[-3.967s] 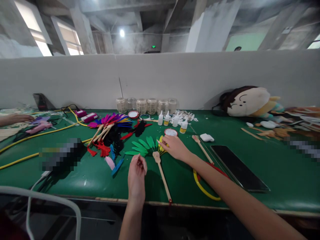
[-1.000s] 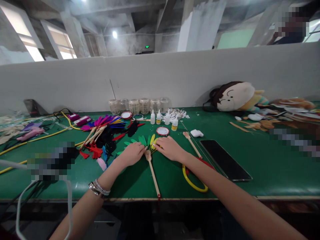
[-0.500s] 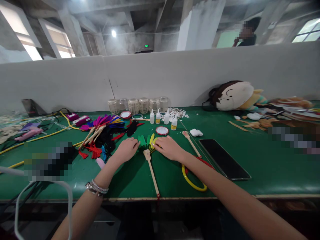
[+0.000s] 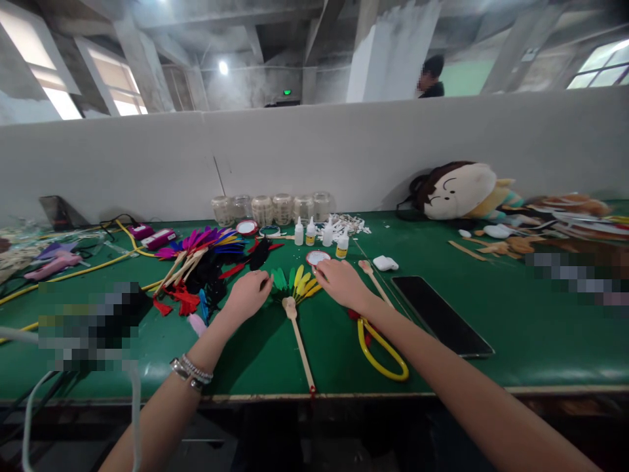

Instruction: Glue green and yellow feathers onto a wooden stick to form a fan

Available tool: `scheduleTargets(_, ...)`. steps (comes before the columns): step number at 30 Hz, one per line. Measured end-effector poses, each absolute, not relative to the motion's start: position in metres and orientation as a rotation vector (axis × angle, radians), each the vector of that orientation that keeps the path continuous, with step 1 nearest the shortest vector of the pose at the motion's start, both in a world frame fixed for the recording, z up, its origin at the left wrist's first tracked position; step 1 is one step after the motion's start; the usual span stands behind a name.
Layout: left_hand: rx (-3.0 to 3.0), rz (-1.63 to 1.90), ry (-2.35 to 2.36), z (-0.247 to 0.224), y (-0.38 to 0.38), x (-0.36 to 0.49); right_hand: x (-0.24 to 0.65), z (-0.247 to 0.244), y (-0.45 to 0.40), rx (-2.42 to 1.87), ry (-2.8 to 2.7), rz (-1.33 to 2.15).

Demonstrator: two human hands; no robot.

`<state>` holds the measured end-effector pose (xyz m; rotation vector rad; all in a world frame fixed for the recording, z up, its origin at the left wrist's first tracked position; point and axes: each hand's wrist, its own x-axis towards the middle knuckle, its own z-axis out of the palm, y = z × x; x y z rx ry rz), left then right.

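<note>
A wooden stick (image 4: 302, 351) lies on the green table with a fan of green feathers (image 4: 280, 278) and yellow feathers (image 4: 299, 278) at its far, wider end. My left hand (image 4: 249, 292) rests left of the fan, fingers bent together at the edge of the green feathers; whatever they pinch is hidden. Just past the yellow feathers on the right is my right hand (image 4: 339, 283), its fingers curled together, their contents hidden. Beyond it sits a red-rimmed lid (image 4: 317, 256), partly covered by the hand. A second wooden stick (image 4: 376, 282) lies to the right, partly behind my forearm.
Several small glue bottles (image 4: 310, 232) and glass jars (image 4: 282, 208) stand behind. Coloured feathers (image 4: 196, 239) on sticks and red tassels (image 4: 188, 298) lie left. Right are a yellow loop (image 4: 386, 368), a phone (image 4: 439, 314), a white case (image 4: 385, 263) and a plush doll (image 4: 457, 190).
My right hand has moved slightly right and away from the yellow feathers, which now show more fully. My left hand has barely shifted. A person in the background has moved left.
</note>
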<state>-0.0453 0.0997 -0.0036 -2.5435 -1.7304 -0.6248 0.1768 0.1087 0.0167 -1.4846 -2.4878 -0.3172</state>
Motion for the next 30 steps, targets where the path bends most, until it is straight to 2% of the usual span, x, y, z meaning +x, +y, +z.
scheduleTargets(8,-2.706,-0.943,-1.705,-0.011,0.101,-0.033,0.207,0.006,0.135,-1.885,-2.316,-0.330)
scheduleTargets(30,-2.687,-1.078,-1.762,-0.008,0.106,-0.032,0.172,0.012,0.202,-1.807,-2.698,-0.181)
